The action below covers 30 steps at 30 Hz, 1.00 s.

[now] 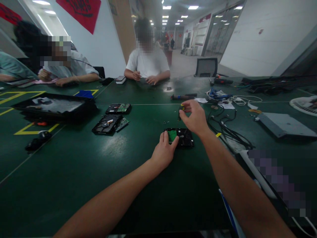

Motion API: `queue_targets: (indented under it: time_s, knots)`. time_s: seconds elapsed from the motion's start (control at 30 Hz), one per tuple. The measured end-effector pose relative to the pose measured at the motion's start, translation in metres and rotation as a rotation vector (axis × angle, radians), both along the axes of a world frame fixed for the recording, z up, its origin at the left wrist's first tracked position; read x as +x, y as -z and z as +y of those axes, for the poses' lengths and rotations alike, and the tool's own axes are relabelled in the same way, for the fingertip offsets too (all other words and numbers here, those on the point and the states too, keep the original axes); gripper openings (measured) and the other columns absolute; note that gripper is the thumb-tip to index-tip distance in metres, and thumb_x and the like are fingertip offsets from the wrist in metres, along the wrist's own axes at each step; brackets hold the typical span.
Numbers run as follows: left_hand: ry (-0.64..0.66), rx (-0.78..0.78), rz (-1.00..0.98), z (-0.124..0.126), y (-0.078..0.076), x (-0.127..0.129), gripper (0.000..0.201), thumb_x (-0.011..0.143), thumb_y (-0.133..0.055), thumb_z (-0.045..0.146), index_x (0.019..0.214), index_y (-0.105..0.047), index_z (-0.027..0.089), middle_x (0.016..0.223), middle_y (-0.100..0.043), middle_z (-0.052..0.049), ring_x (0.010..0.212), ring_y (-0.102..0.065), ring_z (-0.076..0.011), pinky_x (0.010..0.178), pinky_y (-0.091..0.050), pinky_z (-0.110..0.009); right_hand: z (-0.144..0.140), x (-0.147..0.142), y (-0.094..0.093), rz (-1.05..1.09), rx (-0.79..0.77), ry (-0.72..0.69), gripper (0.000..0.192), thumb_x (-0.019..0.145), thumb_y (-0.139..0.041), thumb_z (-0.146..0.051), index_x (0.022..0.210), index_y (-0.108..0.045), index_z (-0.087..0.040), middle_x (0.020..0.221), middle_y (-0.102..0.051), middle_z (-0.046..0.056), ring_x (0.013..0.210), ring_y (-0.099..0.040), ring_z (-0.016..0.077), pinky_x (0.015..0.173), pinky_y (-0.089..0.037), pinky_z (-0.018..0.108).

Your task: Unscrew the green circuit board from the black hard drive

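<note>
Head view: my left hand (163, 150) rests on the green table (104, 185), thumb and fingers pressed against the near-left edge of a black hard drive (182, 137) with a green circuit board (172, 135) on top. My right hand (194, 117) hovers above and just beyond the drive, fingertips pinched together on a small screwdriver (180, 111) with a yellow band. 2 other opened drives (111, 119) lie well apart to the left, beside a black tray (53, 107). Loose cables (226, 127) lie to the right. 2 seated people face me across the table.
</note>
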<state>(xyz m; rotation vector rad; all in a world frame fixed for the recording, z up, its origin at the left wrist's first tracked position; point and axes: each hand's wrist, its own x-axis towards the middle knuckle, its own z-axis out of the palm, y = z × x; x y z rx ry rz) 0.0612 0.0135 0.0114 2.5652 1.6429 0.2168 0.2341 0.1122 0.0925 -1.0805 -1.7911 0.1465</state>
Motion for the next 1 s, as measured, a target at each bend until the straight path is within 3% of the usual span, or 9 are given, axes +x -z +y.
queue_targets:
  time_s: [1.0]
  knots:
    - [0.013, 0.025, -0.013, 0.0002, 0.0015, -0.0012, 0.063, 0.098, -0.048, 0.011, 0.157, -0.036, 0.031, 0.165, -0.022, -0.021, 0.154, -0.019, -0.0443, 0.108, -0.047, -0.054, -0.001, -0.0012, -0.0011, 0.011, -0.003, -0.005, 0.019, 0.087, -0.067, -0.026, 0.105, -0.061, -0.023, 0.101, -0.068, 0.006, 0.088, -0.068, 0.0223, 0.084, -0.059, 0.042]
